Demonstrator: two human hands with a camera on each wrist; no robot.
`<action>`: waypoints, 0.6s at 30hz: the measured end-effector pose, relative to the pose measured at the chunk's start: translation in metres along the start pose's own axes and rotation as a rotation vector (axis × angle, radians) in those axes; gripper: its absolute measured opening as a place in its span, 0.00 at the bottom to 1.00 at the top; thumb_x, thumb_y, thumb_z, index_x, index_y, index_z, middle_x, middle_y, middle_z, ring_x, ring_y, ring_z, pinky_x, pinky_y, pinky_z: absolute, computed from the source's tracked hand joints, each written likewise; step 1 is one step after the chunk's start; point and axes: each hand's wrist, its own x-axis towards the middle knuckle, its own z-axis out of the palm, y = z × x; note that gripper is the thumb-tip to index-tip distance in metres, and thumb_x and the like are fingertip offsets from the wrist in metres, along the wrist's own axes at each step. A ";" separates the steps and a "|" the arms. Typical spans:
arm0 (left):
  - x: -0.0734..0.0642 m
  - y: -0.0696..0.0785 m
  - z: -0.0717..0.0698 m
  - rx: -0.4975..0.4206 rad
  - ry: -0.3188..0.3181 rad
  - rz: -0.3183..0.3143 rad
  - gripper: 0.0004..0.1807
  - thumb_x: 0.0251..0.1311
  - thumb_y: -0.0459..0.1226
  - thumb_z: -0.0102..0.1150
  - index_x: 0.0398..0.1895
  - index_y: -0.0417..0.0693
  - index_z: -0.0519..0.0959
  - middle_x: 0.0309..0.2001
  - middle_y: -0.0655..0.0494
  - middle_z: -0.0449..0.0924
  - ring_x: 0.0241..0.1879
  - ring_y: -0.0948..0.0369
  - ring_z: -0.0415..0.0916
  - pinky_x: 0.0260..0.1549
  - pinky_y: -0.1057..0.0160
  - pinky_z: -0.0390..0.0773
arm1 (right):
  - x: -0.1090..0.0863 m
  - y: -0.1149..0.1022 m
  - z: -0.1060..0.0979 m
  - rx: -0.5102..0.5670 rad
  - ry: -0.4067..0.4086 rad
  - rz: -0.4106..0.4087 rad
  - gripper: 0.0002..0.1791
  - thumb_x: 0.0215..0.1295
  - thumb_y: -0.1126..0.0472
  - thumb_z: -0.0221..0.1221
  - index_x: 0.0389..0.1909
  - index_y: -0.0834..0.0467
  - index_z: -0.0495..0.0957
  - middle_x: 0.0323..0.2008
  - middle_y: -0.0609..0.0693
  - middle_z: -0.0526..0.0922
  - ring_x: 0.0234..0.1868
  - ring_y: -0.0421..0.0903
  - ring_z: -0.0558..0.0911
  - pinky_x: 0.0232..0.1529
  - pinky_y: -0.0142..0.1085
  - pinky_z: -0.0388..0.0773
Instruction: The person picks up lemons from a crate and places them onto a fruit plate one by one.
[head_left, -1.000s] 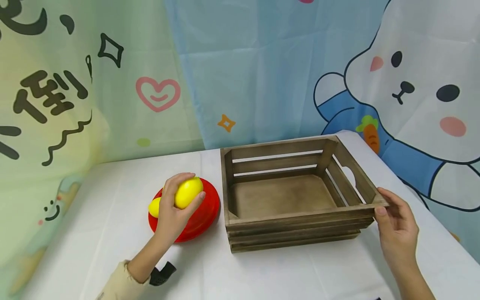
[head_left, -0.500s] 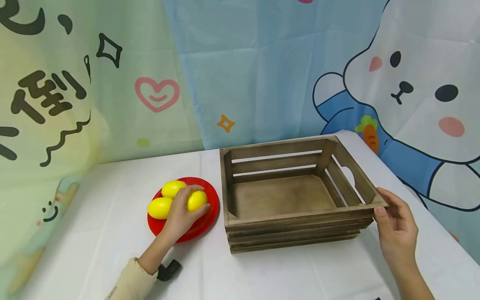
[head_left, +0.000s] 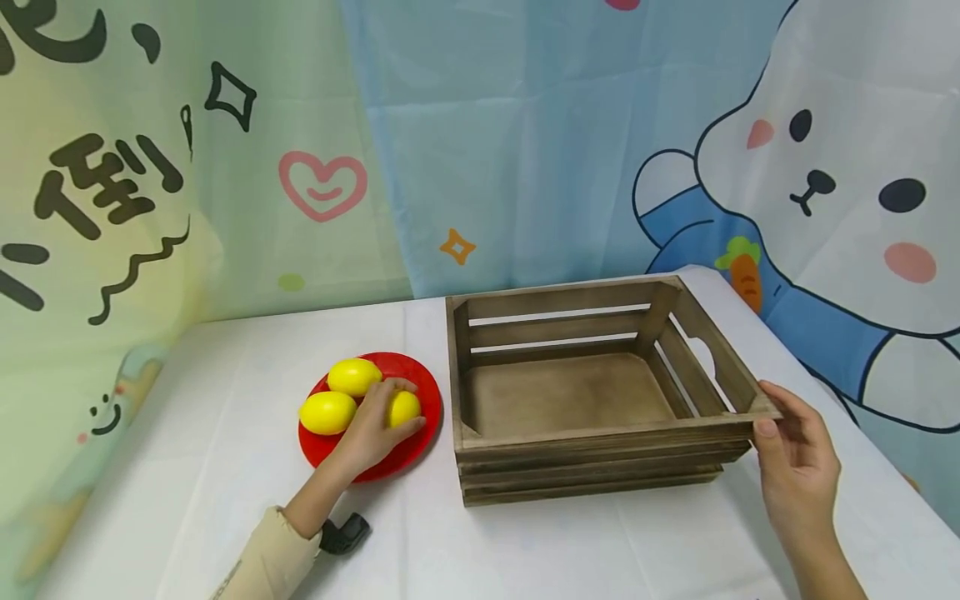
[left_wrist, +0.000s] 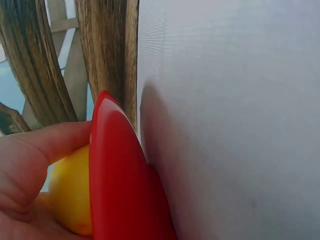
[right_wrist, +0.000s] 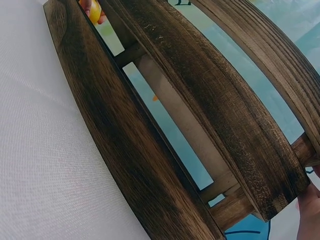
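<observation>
On the red plate (head_left: 330,454) lie yellow lemons; two of them, the back lemon (head_left: 354,377) and the left lemon (head_left: 327,413), sit free of the hand. My left hand (head_left: 372,425) grips a third lemon (head_left: 405,408) at the plate's right side, fingers and thumb curled round it. In the left wrist view that lemon (left_wrist: 70,192) shows between thumb and fingers, right at the plate's rim (left_wrist: 112,165). My right hand (head_left: 798,462) holds the front right corner of a slatted wooden crate (head_left: 570,446), thumb in front and fingers behind the rim.
The crate stands just right of the plate, with bare floor boards (head_left: 570,392) inside. A white cloth (head_left: 420,550) covers the table. Behind hangs a printed curtain (head_left: 517,167). A black device (head_left: 345,533) sits at my left wrist.
My left hand has lowered its lemon onto the plate, moving right and down, which uncovered the other two lemons. The right hand keeps its hold on the crate.
</observation>
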 end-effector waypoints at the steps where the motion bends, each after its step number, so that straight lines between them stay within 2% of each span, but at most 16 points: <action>1: 0.000 0.000 0.000 0.003 -0.008 -0.001 0.24 0.57 0.36 0.68 0.55 0.50 0.70 0.55 0.48 0.68 0.56 0.51 0.66 0.51 0.48 0.77 | 0.000 0.000 0.000 -0.002 -0.001 0.001 0.22 0.65 0.81 0.49 0.61 0.77 0.67 0.53 0.57 0.78 0.44 0.42 0.75 0.46 0.23 0.75; 6: -0.001 0.003 0.002 0.014 -0.010 0.010 0.23 0.57 0.35 0.67 0.56 0.49 0.71 0.56 0.46 0.67 0.56 0.49 0.66 0.51 0.46 0.77 | 0.002 0.000 -0.001 -0.008 0.003 0.027 0.22 0.66 0.80 0.49 0.61 0.77 0.67 0.52 0.56 0.78 0.44 0.42 0.75 0.45 0.22 0.75; 9: 0.000 0.005 0.005 0.007 -0.004 0.015 0.23 0.58 0.35 0.66 0.56 0.48 0.72 0.57 0.45 0.66 0.57 0.49 0.66 0.54 0.46 0.76 | 0.006 -0.007 0.000 -0.095 0.037 0.107 0.22 0.66 0.80 0.48 0.62 0.75 0.67 0.51 0.53 0.78 0.44 0.41 0.75 0.45 0.21 0.76; 12: 0.002 0.010 0.009 -0.004 0.000 0.045 0.22 0.58 0.35 0.66 0.55 0.47 0.72 0.57 0.45 0.67 0.59 0.49 0.65 0.56 0.46 0.75 | 0.010 -0.018 -0.002 -0.214 0.053 0.192 0.23 0.66 0.80 0.48 0.62 0.74 0.68 0.52 0.51 0.78 0.45 0.39 0.76 0.45 0.20 0.75; 14: 0.003 0.015 0.008 -0.009 0.006 0.069 0.22 0.58 0.36 0.66 0.55 0.46 0.72 0.57 0.46 0.67 0.60 0.50 0.65 0.57 0.47 0.74 | 0.014 -0.023 -0.004 -0.258 0.014 0.197 0.24 0.65 0.81 0.48 0.63 0.73 0.67 0.55 0.51 0.77 0.49 0.40 0.76 0.47 0.19 0.74; 15: 0.004 0.017 0.007 -0.009 0.011 0.086 0.22 0.58 0.36 0.66 0.55 0.46 0.72 0.57 0.46 0.67 0.60 0.50 0.64 0.58 0.47 0.74 | 0.016 -0.025 -0.005 -0.317 -0.019 0.191 0.25 0.65 0.81 0.48 0.64 0.73 0.66 0.57 0.51 0.76 0.52 0.40 0.75 0.48 0.19 0.73; 18: 0.006 0.027 0.000 -0.007 0.032 0.133 0.23 0.60 0.38 0.65 0.56 0.45 0.71 0.58 0.47 0.68 0.61 0.50 0.64 0.57 0.47 0.74 | 0.024 -0.031 -0.009 -0.512 -0.169 0.080 0.26 0.65 0.79 0.49 0.65 0.72 0.65 0.64 0.50 0.71 0.64 0.40 0.69 0.61 0.21 0.64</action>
